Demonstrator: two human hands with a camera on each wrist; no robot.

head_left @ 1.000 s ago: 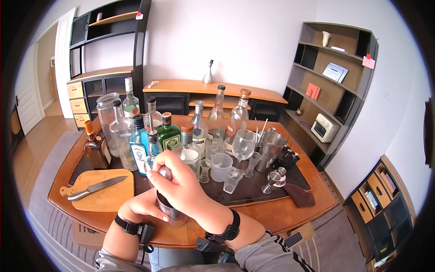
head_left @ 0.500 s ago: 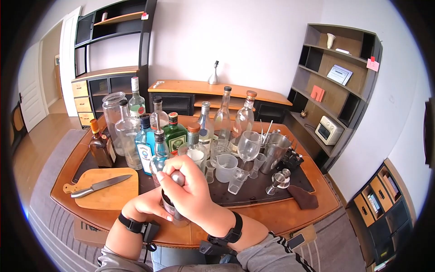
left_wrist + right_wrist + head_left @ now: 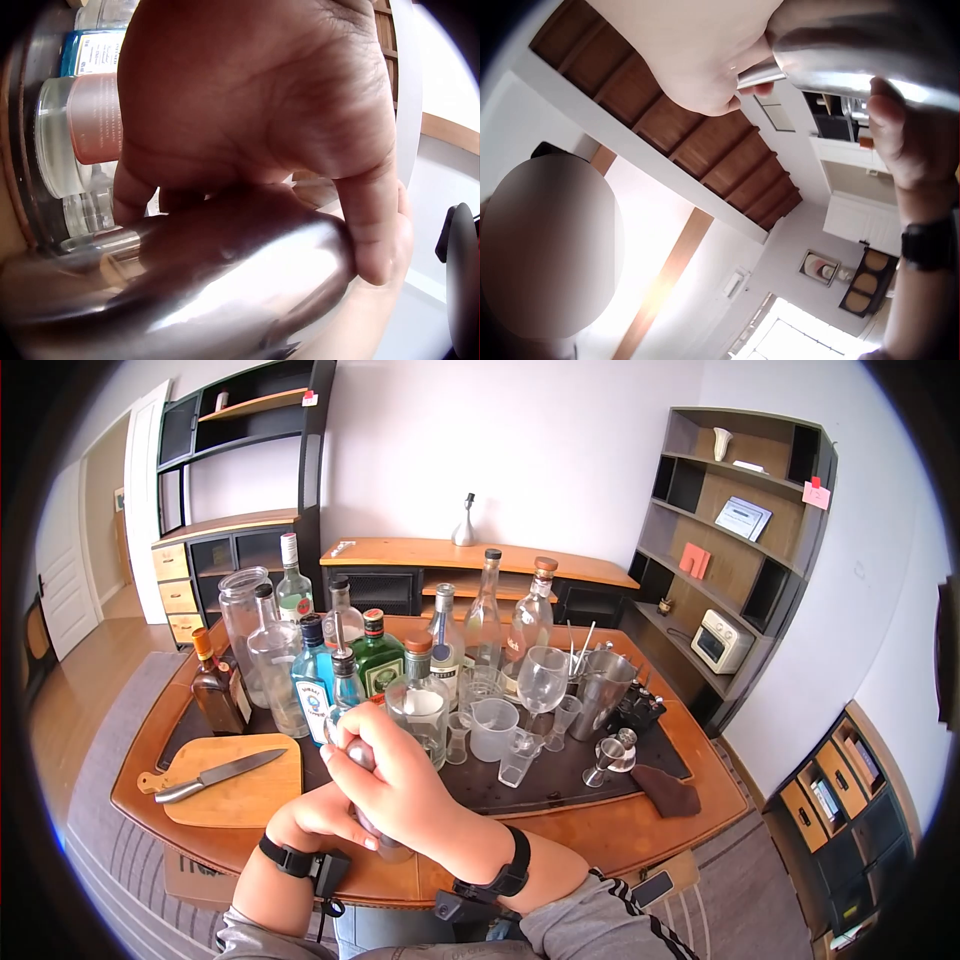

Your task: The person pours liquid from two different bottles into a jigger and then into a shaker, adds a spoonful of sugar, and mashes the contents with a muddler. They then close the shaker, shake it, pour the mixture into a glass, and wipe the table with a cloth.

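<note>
Near the table's front edge, my left hand (image 3: pixel 318 810) grips a shiny steel shaker tin (image 3: pixel 232 292), thumb on one side and fingers on the other. My right hand (image 3: pixel 405 775) is curled in a fist above the tin's mouth. It holds a steel muddler (image 3: pixel 360 753), whose rounded end pokes out at the top of the fist. A short stretch of its shaft shows between fist and tin in the right wrist view; the lower end is hidden inside the tin. Just behind the hands stands a blue bottle with a pourer (image 3: pixel 345 678).
To the left, a knife (image 3: pixel 220 775) lies on a wooden cutting board (image 3: pixel 240 805). Several bottles and a tall glass jar (image 3: pixel 243 620) crowd behind. A plastic measuring cup (image 3: pixel 493 730), wine glass (image 3: pixel 541 680), large metal tin (image 3: pixel 602 695), jigger (image 3: pixel 603 760) and brown cloth (image 3: pixel 665 792) stand or lie rightward.
My right fist dipped toward the tin, then shifted left, with the muddler's top end leaning differently. The left hand keeps its grip on the tin. The head view swayed slightly.
</note>
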